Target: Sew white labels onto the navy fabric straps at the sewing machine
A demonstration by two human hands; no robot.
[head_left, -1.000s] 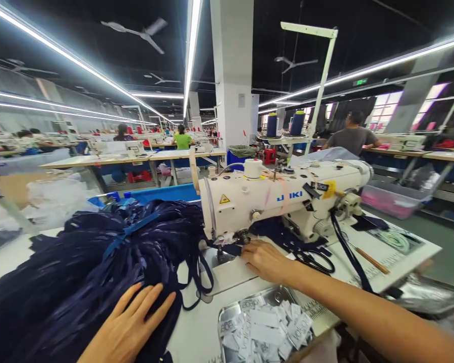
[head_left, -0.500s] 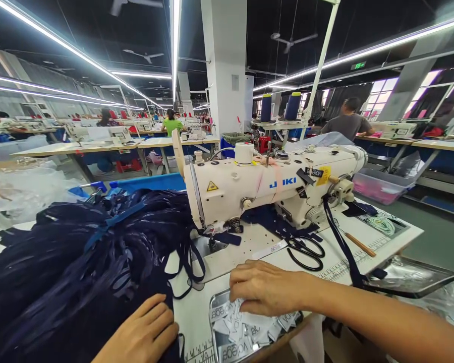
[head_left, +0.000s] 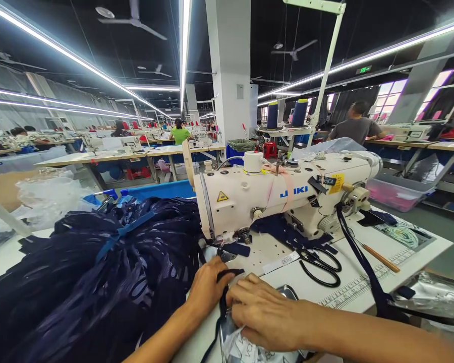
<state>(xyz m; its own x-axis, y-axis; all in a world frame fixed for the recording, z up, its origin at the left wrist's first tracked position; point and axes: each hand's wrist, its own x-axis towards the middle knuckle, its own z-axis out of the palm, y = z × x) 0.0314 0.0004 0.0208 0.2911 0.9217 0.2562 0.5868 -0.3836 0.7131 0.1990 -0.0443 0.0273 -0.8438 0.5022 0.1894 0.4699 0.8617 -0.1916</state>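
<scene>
while the left hand [head_left: 206, 286] pinches a narrow navy-blue fabric strap [head_left: 222, 305] between thumb and fingers, in front of a white metal sewing machine [head_left: 245, 199], the right hand [head_left: 267, 313] sits just beside it over a shallow silver metal tray [head_left: 289, 290]. the right fingers are bent and pressed together; i cannot tell whether they grip anything. the strap trails down along the tray's left side. white printed labels [head_left: 244, 349] lie in the tray. a large heap of navy-blue fabric straps [head_left: 98, 287] spreads left of the hands; black-handled scissors [head_left: 318, 260] lie to the right.
</scene>
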